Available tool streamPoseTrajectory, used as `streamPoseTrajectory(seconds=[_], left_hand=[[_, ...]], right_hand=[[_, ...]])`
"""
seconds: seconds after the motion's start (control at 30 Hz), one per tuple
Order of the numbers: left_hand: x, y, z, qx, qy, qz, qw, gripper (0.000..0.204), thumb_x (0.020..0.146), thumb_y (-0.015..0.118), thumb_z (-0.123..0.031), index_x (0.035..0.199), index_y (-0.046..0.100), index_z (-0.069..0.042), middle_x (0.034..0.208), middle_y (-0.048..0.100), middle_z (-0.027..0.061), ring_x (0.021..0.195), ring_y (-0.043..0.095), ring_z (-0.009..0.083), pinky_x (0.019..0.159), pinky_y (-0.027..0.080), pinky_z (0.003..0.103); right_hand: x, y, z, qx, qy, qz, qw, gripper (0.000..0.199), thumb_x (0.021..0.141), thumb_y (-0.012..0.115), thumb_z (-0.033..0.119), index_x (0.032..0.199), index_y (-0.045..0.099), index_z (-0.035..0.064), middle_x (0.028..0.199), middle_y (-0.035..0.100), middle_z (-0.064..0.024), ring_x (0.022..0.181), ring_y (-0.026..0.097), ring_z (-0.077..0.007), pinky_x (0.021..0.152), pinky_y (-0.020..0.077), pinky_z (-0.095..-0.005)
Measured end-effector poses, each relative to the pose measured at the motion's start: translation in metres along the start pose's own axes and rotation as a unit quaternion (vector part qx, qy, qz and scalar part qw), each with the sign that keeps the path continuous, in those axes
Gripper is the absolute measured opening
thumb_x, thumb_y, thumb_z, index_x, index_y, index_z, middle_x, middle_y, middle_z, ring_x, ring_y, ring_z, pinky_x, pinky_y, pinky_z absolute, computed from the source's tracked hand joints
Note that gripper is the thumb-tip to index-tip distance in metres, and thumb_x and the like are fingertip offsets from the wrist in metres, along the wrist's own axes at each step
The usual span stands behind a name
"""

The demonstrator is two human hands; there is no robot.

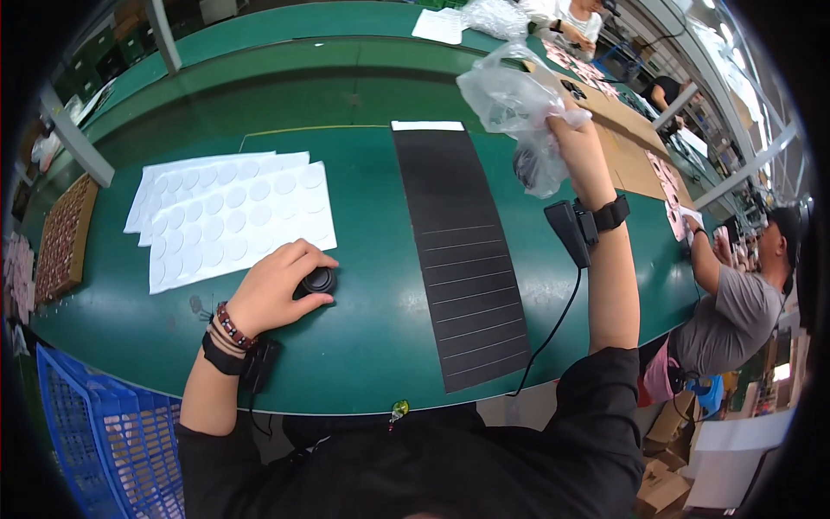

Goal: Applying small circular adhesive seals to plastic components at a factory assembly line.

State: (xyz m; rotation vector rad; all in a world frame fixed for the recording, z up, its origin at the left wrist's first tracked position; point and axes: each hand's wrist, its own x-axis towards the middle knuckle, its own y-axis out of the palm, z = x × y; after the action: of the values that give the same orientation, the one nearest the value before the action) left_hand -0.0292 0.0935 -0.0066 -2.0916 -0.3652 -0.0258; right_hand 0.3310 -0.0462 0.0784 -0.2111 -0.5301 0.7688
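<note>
My left hand [284, 281] rests low over the green table, its thumb and fingers curved round a small black round part [320, 280] with a raised rim. Raised at the far right, my right hand [572, 130] is closed on a crumpled clear plastic bag [510, 91]. Something dark shows through the lower part of the bag, too blurred to name. Just beyond my left hand lie several overlapping white sheets of round stickers [246, 227]. Between my two arms a long black strip [462, 259] with thin pale cross lines lies flat.
A blue plastic crate [117, 432] stands below the table's left edge. At the far left is a brown tray [65, 238] of small parts. Cardboard [627, 160] and pink pieces [666, 186] lie to the right, where a person in grey [735, 316] works. A cable hangs from my right wrist.
</note>
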Motion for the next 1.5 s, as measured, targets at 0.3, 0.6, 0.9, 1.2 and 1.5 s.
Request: streamPoseTrajectory(seconds=[0.3, 0.6, 0.9, 1.2, 1.5], left_hand=[[-0.02, -0.006, 0.01, -0.033, 0.001, -0.01, 0.999, 0.04, 0.075, 0.067, -0.028, 0.106, 0.057, -0.005, 0.097, 0.057, 0.0097, 0.091, 0.055, 0.0266, 0.079, 0.044, 0.033], [-0.041, 0.0, 0.026, -0.041, -0.012, -0.003, 0.999, 0.037, 0.077, 0.066, -0.028, 0.105, 0.057, -0.006, 0.095, 0.058, 0.0097, 0.089, 0.056, 0.0261, 0.077, 0.045, 0.032], [-0.052, -0.004, 0.058, -0.07, -0.04, 0.013, 0.997, 0.045, 0.074, 0.068, -0.032, 0.11, 0.057, -0.007, 0.092, 0.058, 0.0087, 0.081, 0.058, 0.0258, 0.071, 0.046, 0.033], [-0.045, 0.0, 0.044, 0.076, -0.055, -0.029, 0.995, 0.039, 0.076, 0.063, -0.035, 0.104, 0.062, -0.008, 0.091, 0.062, 0.0079, 0.08, 0.06, 0.0268, 0.071, 0.048, 0.033], [-0.032, 0.014, 0.047, 0.105, -0.008, -0.134, 0.985, 0.02, 0.078, 0.06, -0.022, 0.092, 0.065, -0.009, 0.09, 0.063, 0.0034, 0.079, 0.06, 0.0215, 0.067, 0.049, 0.031]], right_hand=[[0.033, 0.138, 0.016, -0.069, -0.154, 0.041, 0.985, 0.011, 0.082, 0.051, 0.012, 0.077, 0.055, 0.0027, 0.071, 0.061, -0.0124, 0.066, 0.059, -0.0242, 0.059, 0.0433, -0.032], [0.0, 0.236, -0.04, -0.368, -0.313, 0.179, 0.857, 0.02, 0.075, 0.06, 0.018, 0.092, 0.056, 0.0083, 0.092, 0.06, -0.0112, 0.092, 0.056, -0.0298, 0.073, 0.0433, -0.0433], [-0.077, 0.213, 0.038, -0.351, -0.36, 0.204, 0.84, 0.054, 0.071, 0.069, 0.022, 0.119, 0.047, 0.0111, 0.102, 0.051, -0.0104, 0.096, 0.05, -0.0291, 0.077, 0.0394, -0.0383], [-0.148, 0.221, 0.014, -0.192, -0.238, 0.382, 0.872, 0.034, 0.078, 0.062, 0.018, 0.107, 0.052, 0.0031, 0.096, 0.053, -0.0108, 0.09, 0.051, -0.029, 0.079, 0.0396, -0.0365], [-0.139, 0.226, -0.013, -0.099, -0.168, 0.348, 0.917, 0.028, 0.077, 0.062, 0.01, 0.103, 0.054, 0.003, 0.091, 0.055, -0.0099, 0.088, 0.052, -0.0275, 0.079, 0.0399, -0.0344]])
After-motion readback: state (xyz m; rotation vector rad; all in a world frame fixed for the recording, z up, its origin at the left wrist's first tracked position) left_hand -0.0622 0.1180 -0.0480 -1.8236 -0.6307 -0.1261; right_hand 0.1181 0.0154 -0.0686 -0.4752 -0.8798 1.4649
